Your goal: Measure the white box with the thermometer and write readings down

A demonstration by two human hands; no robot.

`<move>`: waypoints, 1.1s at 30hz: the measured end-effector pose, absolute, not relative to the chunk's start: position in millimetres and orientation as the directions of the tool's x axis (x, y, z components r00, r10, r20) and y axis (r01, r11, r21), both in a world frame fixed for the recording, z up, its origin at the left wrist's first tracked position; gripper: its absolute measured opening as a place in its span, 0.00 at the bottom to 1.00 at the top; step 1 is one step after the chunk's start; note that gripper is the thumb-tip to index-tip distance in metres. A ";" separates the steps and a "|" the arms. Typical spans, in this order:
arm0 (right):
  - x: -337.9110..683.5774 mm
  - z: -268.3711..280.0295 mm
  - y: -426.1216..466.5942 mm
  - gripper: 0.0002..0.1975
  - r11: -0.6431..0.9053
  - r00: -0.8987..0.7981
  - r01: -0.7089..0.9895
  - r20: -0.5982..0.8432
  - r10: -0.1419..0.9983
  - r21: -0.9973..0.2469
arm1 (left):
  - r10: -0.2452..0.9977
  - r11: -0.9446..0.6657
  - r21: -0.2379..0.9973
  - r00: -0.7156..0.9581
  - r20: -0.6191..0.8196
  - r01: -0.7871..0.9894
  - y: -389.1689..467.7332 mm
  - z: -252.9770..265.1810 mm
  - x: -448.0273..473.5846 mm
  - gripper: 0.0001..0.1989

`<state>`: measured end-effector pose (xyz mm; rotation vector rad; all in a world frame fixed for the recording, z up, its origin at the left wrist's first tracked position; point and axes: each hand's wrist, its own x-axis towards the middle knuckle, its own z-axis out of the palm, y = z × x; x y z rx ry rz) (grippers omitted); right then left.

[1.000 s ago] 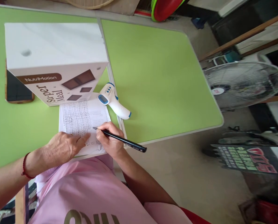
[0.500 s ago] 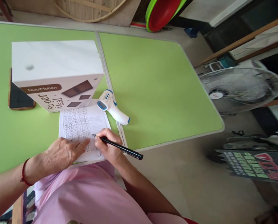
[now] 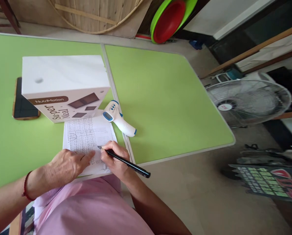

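A black pen [image 3: 128, 163] is gripped in my right hand [image 3: 115, 158], its tip at the paper. The sheet of paper [image 3: 103, 130], dense with handwriting and with one circled spot, lies at the table's near edge. My left hand [image 3: 67, 164] rests flat on its lower left part, fingers extended and index finger pointing toward the pen tip. Just beyond the sheet a white and blue infrared thermometer [image 3: 118, 119] lies on the table. A white NutriMotion box [image 3: 65, 73] stands at the sheet's far edge.
Left of the box a smartphone [image 3: 25, 101] lies on the green table [image 3: 160, 98]. A metal seam crosses the tabletop. To the right stand a fan [image 3: 248, 102] and a dark sign [image 3: 268, 181]. Red and green basins [image 3: 170, 21] lean beyond the far edge.
The whole scene sits slightly lower in view as the camera tilts. Both hands keep nearly the same place on the paper, the pen still in my right hand.
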<state>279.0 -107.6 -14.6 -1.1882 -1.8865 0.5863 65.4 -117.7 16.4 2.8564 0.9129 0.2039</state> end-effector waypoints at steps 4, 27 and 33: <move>279.7 -15.0 -109.0 0.07 0.434 -0.204 0.498 0.385 0.900 -0.751 | 0.583 -0.807 0.161 0.810 0.059 0.569 -117.3 17.3 65.5 0.24; 284.2 -11.1 -113.6 0.02 0.305 -0.077 0.388 0.299 0.951 -0.870 | 0.587 -0.810 0.104 0.795 0.153 0.577 -112.7 17.3 65.5 0.14; 284.2 -12.1 -113.5 0.07 0.334 -0.107 0.396 0.318 0.942 -0.855 | 0.591 -0.807 0.107 0.791 0.158 0.581 -112.7 19.4 66.9 0.12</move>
